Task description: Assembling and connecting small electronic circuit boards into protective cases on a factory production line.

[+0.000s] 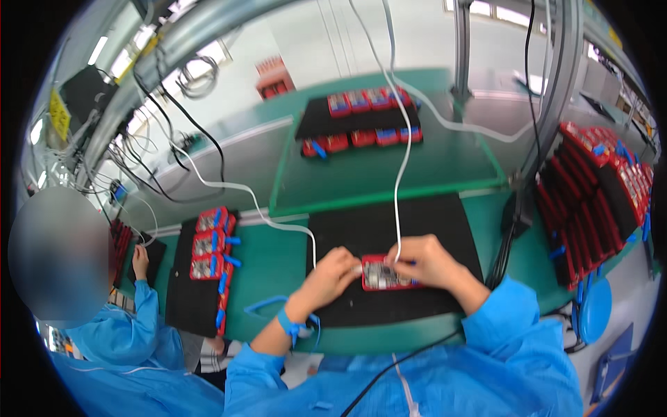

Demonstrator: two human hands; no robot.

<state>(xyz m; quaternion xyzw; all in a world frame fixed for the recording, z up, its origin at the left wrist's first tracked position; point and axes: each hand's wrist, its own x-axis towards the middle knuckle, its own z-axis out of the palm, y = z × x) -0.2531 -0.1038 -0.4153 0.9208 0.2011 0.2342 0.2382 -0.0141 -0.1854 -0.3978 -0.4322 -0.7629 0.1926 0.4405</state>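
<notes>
A circuit board in a red frame (377,276) lies on a black mat (361,229) in front of me. My left hand (328,279) is closed at the board's left edge. A white cable (274,224) runs in behind its fingers, and a pale tip shows between them and the board. From the right, my right hand (429,263) pinches the end of a second white cable (397,201) above the board's right part, covering that part. A blue wrist strap (290,325) circles my left wrist.
More red-framed boards rest on a black mat (187,292) at left and a black tray (354,125) on the far shelf. Stacked black trays with red boards (590,201) stand at right. A co-worker's hand (140,261) is far left. Cables hang overhead; a blue stool (595,311) stands right.
</notes>
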